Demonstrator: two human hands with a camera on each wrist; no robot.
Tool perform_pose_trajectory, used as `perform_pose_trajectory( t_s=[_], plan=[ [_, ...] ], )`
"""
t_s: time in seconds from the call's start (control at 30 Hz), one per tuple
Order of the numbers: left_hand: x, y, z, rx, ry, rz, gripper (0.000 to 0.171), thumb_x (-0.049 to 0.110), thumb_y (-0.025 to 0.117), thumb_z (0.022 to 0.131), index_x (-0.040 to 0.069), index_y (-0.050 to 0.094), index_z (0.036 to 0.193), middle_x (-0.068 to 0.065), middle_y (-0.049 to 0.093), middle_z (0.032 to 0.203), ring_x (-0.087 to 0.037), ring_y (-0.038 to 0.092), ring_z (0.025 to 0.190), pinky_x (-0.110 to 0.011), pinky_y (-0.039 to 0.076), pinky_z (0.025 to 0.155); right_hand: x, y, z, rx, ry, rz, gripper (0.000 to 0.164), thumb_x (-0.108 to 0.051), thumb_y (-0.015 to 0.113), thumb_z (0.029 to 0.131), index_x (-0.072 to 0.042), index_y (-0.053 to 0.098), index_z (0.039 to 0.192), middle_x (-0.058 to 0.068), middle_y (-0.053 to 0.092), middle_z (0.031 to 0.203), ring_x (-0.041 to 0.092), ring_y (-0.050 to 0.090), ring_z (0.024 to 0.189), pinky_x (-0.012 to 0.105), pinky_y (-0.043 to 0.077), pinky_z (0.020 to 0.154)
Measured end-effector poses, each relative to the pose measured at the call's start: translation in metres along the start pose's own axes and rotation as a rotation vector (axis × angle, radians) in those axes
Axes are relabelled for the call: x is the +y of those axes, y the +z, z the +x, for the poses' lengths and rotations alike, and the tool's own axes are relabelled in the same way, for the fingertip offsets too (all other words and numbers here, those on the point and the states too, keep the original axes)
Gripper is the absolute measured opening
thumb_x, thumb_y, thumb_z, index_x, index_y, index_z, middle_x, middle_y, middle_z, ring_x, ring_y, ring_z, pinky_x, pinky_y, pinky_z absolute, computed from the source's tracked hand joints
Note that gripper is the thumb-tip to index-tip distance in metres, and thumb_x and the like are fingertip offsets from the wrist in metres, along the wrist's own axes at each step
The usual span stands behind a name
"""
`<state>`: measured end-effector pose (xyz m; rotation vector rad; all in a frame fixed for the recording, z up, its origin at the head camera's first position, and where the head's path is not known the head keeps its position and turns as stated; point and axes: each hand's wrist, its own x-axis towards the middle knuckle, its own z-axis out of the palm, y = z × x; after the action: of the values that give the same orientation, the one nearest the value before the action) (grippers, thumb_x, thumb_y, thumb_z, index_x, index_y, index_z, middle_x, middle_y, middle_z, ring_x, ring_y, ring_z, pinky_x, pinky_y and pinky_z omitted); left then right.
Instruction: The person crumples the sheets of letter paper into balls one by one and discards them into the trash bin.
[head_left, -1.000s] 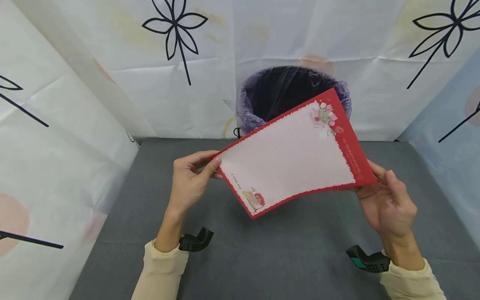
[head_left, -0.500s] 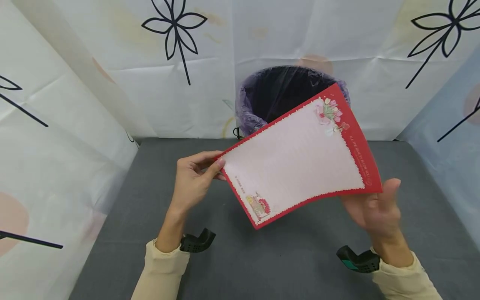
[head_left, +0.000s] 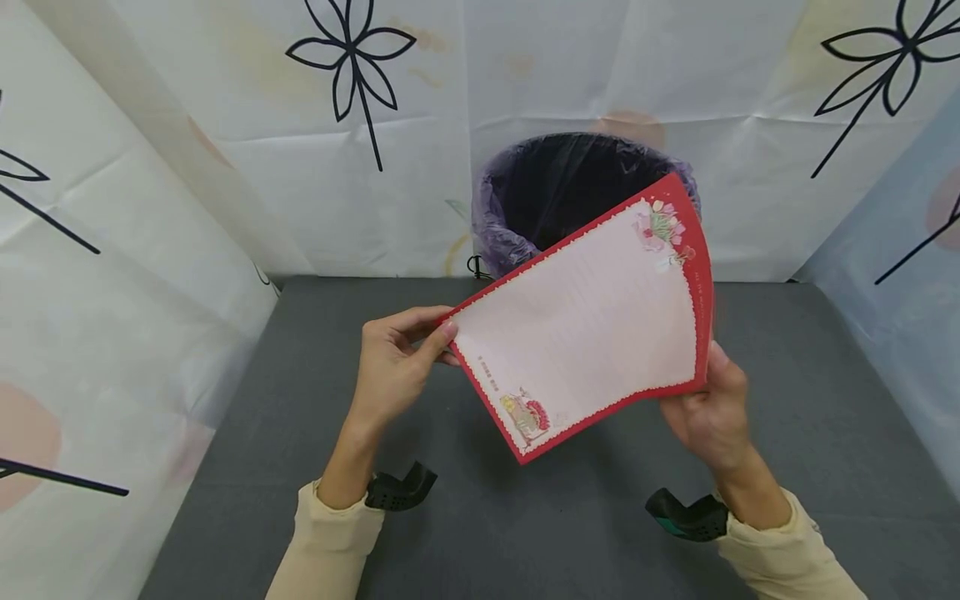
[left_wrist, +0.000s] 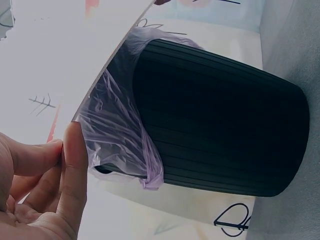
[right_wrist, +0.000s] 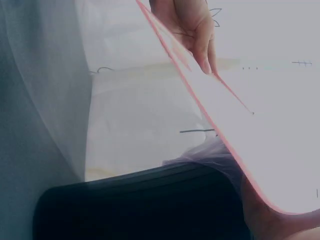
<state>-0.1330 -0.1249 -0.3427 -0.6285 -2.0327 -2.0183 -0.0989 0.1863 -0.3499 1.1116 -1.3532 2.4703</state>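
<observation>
A sheet of letter paper (head_left: pixel 577 325) with a red border, a pale lined middle and flower prints is held up at a slant above the grey table. My left hand (head_left: pixel 397 358) pinches its left corner between thumb and fingers, and the left wrist view shows this pinch at the fingertips (left_wrist: pixel 75 145). At the lower right corner my right hand (head_left: pixel 708 408) holds the sheet, fingers partly behind it and thumb by the edge. The right side of the paper curves there. In the right wrist view the bent sheet (right_wrist: pixel 240 125) covers part of the right fingers.
A dark ribbed trash bin (left_wrist: pixel 215 115) lined with a purple plastic bag (head_left: pixel 498 225) stands behind the paper, against the back curtain (head_left: pixel 225 183). The grey table (head_left: pixel 525 542) lies below the hands. Patterned cloth hangs on both sides.
My right hand has moved left and curled the paper's right side inward; its thumb, raised and apart half a second ago, is now by the edge. The left hand has shifted slightly right.
</observation>
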Motion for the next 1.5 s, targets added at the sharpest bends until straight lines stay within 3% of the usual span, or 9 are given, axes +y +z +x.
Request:
perform_pose_trajectory(
  t_s=[0.17,0.27,0.37,0.57,0.7,0.97,1.17,1.3,1.5],
  plan=[
    [-0.001,-0.001,0.0,-0.002,0.007,-0.005,0.018,-0.013,0.069,0.09,-0.014,0.07,0.108,-0.027,0.07,0.095,-0.019,0.067,0.065,-0.035,0.061,0.063,-0.009,0.009,0.007,0.051,0.156,-0.204,0.07,-0.004,0.032,0.1,-0.014,0.003,0.163,0.012,0.028,0.154,0.022,0.041,0.13,0.026,0.051,0.094],
    [0.0,0.0,0.0,-0.015,0.014,-0.016,0.019,-0.014,0.068,0.09,-0.015,0.07,0.108,-0.027,0.07,0.096,-0.019,0.067,0.065,-0.035,0.061,0.063,-0.01,0.011,0.009,0.056,0.206,-0.252,0.075,-0.004,0.045,0.098,-0.014,0.006,0.162,0.013,0.046,0.139,0.02,0.061,0.11,0.027,0.057,0.083],
    [0.001,0.002,0.0,-0.032,0.018,-0.027,0.019,-0.015,0.068,0.089,-0.015,0.07,0.109,-0.027,0.07,0.097,-0.019,0.068,0.066,-0.036,0.061,0.063,-0.007,0.011,0.009,0.042,0.214,-0.34,0.073,-0.01,0.05,0.099,-0.012,0.011,0.16,0.012,0.051,0.126,0.019,0.066,0.1,0.028,0.059,0.077],
    [0.002,0.006,0.0,-0.044,0.02,-0.029,0.019,-0.014,0.068,0.09,-0.015,0.07,0.108,-0.027,0.07,0.097,-0.02,0.068,0.068,-0.036,0.061,0.063,0.001,0.017,0.004,0.117,0.268,-0.542,0.07,-0.032,0.045,0.1,-0.019,0.011,0.161,0.015,0.044,0.127,0.025,0.054,0.108,0.026,0.051,0.084],
    [0.004,0.007,0.0,-0.037,0.02,-0.023,0.018,-0.014,0.068,0.09,-0.015,0.07,0.108,-0.026,0.071,0.097,-0.02,0.068,0.067,-0.036,0.061,0.063,0.002,0.023,0.005,0.169,0.298,-0.57,0.072,-0.028,0.041,0.097,-0.022,0.01,0.162,0.016,0.036,0.137,0.031,0.045,0.115,0.03,0.047,0.087],
    [0.007,0.007,0.002,-0.027,0.033,-0.004,0.018,-0.012,0.069,0.09,-0.012,0.071,0.108,-0.022,0.072,0.096,-0.021,0.067,0.068,-0.037,0.061,0.063,-0.001,0.028,0.014,0.137,0.21,-0.53,0.074,0.016,0.048,0.091,-0.004,0.025,0.158,0.013,0.057,0.132,0.02,0.069,0.105,0.029,0.06,0.08],
    [0.009,0.007,0.002,-0.039,0.025,-0.055,0.02,-0.012,0.07,0.09,-0.012,0.071,0.109,-0.021,0.071,0.093,-0.023,0.066,0.071,-0.039,0.062,0.066,0.004,0.03,0.015,0.186,0.162,-0.63,0.066,0.017,0.053,0.092,-0.002,0.036,0.154,0.015,0.056,0.131,0.02,0.065,0.109,0.026,0.058,0.084],
    [0.01,0.006,0.001,-0.059,-0.003,-0.129,0.02,-0.006,0.07,0.092,-0.011,0.07,0.111,-0.014,0.072,0.094,-0.024,0.066,0.075,-0.039,0.061,0.07,0.006,0.03,0.016,0.213,0.13,-0.685,0.062,0.015,0.055,0.093,0.001,0.039,0.151,0.014,0.057,0.129,0.019,0.066,0.108,0.024,0.057,0.083],
    [0.006,0.005,0.002,-0.171,-0.078,-0.412,0.025,0.027,0.058,0.106,0.013,0.078,0.112,-0.002,0.074,0.102,-0.017,0.07,0.089,-0.036,0.06,0.078,0.007,0.03,0.017,0.248,0.084,-0.717,0.057,0.014,0.057,0.094,0.003,0.044,0.148,0.014,0.062,0.127,0.017,0.069,0.103,0.024,0.058,0.079]
  ],
)
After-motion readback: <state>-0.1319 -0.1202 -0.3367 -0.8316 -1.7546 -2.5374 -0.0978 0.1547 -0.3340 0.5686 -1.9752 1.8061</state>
